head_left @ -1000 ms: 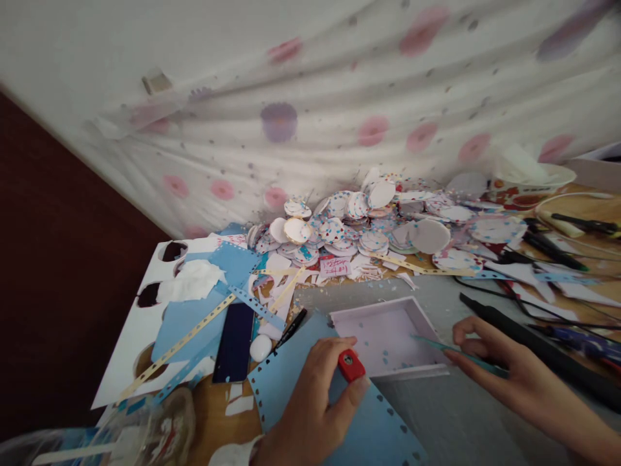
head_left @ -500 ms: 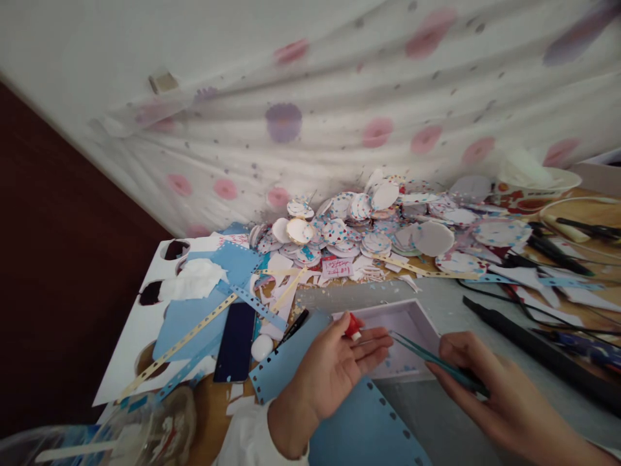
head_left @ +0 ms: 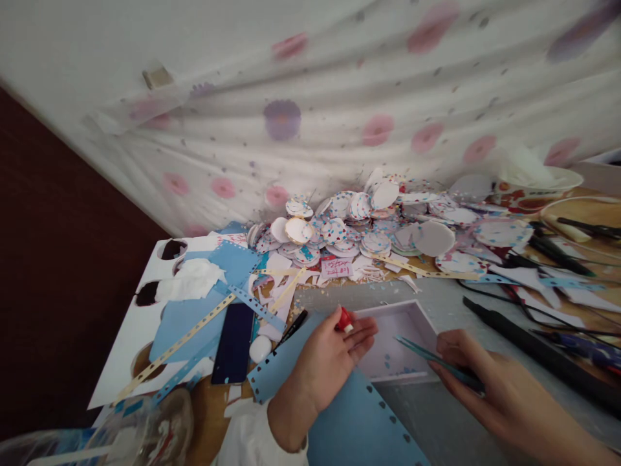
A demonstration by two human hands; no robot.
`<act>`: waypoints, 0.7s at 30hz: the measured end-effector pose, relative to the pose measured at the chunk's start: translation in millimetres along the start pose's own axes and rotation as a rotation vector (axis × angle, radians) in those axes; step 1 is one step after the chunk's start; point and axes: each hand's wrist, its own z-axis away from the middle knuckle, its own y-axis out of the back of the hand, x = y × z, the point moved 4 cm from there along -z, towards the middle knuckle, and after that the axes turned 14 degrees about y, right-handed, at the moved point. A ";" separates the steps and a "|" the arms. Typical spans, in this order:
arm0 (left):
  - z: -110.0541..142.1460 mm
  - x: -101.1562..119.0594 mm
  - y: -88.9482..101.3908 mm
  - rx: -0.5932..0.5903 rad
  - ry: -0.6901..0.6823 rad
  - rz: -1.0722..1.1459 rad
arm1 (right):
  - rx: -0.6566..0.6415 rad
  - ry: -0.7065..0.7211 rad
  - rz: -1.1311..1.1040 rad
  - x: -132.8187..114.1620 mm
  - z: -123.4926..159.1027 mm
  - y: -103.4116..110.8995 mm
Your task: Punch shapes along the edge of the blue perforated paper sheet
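My left hand (head_left: 334, 353) is palm up, with a small red object (head_left: 345, 320) with a white tip held by the thumb against the base of the fingers. Its other fingers reach out over the left end of a shallow white box (head_left: 427, 327). Teal tweezers (head_left: 427, 353) are gripped in my right hand (head_left: 480, 382), their tips pointing left over the box. I cannot make out anything between the tips. Several tiny blue paper bits (head_left: 402, 371) lie inside the box. Under my left forearm is a blue sheet (head_left: 359, 421) with small shapes punched along its edges.
Behind the box spreads a heap of round white paper discs (head_left: 334, 231) with coloured specks. To the left are a dark phone (head_left: 233, 343), a round white lid (head_left: 261, 349), a black pen (head_left: 294, 325) and punched strips (head_left: 177, 346). A long black tool (head_left: 533, 356) lies at right.
My left hand has drawn back a little to the left, away from the tweezers. The tweezer tips now stand apart from its fingers, over the box, and more blue bits show.
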 end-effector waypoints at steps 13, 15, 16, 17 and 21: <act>17.9 -0.7 -6.1 0.019 -0.126 0.069 | -0.157 0.172 -0.024 9.1 -19.4 8.2; 13.3 -3.2 -7.0 -0.021 -0.115 0.024 | -0.146 0.227 -0.049 0.8 -23.6 7.3; 10.5 -4.1 -6.9 -0.028 -0.107 0.004 | -0.130 0.255 -0.052 -3.6 -25.6 7.6; 7.5 -4.8 -6.4 -0.025 -0.099 -0.012 | -0.107 0.280 -0.045 -7.8 -27.5 8.3; -2.7 -5.4 -3.5 0.005 -0.048 -0.046 | -0.059 0.358 0.028 -19.1 -32.1 11.1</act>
